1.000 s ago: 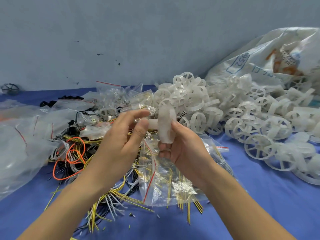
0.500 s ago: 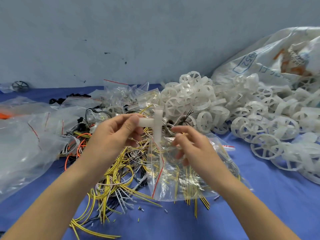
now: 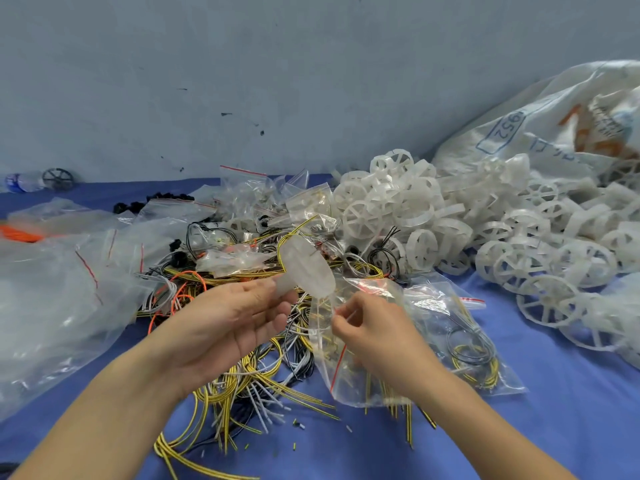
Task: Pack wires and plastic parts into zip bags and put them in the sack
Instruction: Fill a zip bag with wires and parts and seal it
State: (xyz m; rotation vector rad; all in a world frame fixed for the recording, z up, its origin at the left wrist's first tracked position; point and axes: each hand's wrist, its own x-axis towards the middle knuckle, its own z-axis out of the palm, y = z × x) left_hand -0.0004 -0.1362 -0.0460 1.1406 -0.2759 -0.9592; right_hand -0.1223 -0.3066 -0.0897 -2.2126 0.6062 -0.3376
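Left hand [image 3: 228, 327] pinches white plastic part [image 3: 306, 268] at centre, right hand [image 3: 374, 330] pinches zip bag [image 3: 415, 341] mouth at 4 o'clock; sack [image 3: 540, 126] at 2 o'clock: hold mouth wide w/ right, slide part in edge-first.

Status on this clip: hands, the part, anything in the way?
Left hand pinching white plastic part, blurred. Right hand gripping zip bag at its mouth. Part above bag, not in yet. Loose wires underneath, nothing blocking.
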